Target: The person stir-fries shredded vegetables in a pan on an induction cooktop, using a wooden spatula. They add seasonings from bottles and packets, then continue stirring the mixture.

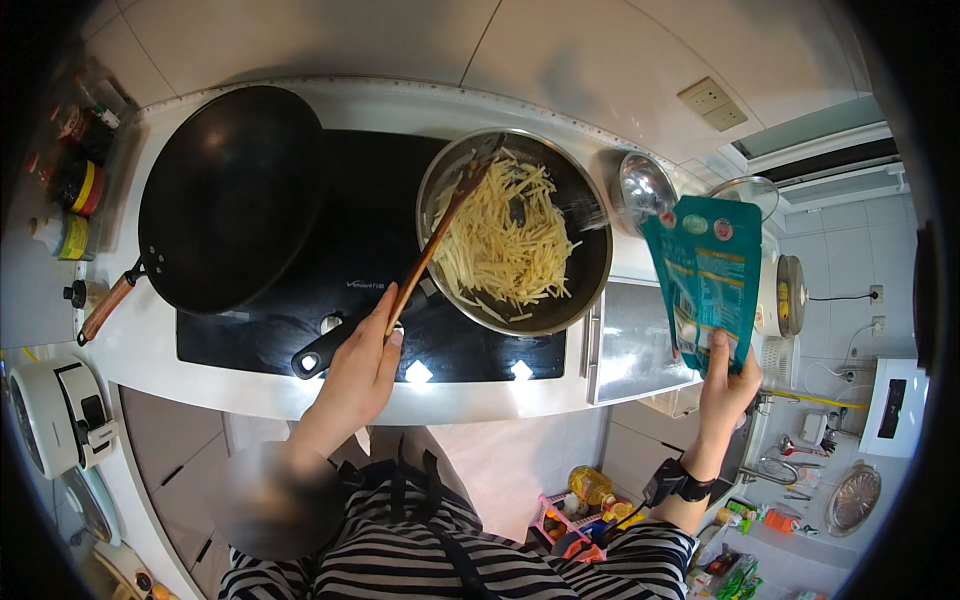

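My left hand (360,367) grips the handle of a wooden spatula (431,244), whose head rests in a frying pan (596,289) over the shredded potato. The pale potato strips (499,240) lie heaped in this pan on the black glass cooktop (360,195). The pan's black handle (322,356) runs beside my left hand. Held up in my right hand (724,382) is a teal seasoning pouch (709,277), right of the pan, pinched at its lower end. Whether the pouch is unsealed cannot be told.
A large black wok (232,195) with a wooden handle sits at the left of the cooktop. Sauce bottles (79,187) stand on the far left. A steel bowl (645,184) and a glass lid (750,191) are beyond the pouch. A pink basket (555,525) holds groceries below the counter.
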The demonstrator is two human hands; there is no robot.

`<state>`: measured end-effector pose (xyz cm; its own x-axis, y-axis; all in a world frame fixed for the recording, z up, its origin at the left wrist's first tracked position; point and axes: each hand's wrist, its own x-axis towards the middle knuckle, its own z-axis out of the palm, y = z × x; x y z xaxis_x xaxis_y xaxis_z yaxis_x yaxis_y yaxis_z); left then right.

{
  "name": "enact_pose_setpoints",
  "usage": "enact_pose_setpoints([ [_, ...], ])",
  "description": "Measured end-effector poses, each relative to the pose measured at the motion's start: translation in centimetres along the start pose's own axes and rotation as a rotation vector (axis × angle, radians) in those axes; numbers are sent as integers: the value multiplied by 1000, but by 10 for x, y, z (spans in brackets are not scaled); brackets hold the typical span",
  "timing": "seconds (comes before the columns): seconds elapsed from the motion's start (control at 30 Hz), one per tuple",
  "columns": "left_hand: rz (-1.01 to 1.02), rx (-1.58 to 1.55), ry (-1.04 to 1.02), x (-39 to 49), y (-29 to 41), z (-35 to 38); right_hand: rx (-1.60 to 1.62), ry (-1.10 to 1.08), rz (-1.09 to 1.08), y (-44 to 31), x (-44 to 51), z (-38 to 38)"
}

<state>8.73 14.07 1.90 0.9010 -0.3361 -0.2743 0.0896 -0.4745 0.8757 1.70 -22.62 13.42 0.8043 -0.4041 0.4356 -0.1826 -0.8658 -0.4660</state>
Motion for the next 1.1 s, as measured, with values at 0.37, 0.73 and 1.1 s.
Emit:
enact_pose_setpoints([
  [0.37,46,15,40,0,-6,6,-6,-148,-120,-22,-6,24],
  [0.73,-91,45,-40,8,20,-4,934,196,307,-3,-50,99],
  [1.1,87,401,-14,0,11,-25,1191,227,279,-24,-84,97],
])
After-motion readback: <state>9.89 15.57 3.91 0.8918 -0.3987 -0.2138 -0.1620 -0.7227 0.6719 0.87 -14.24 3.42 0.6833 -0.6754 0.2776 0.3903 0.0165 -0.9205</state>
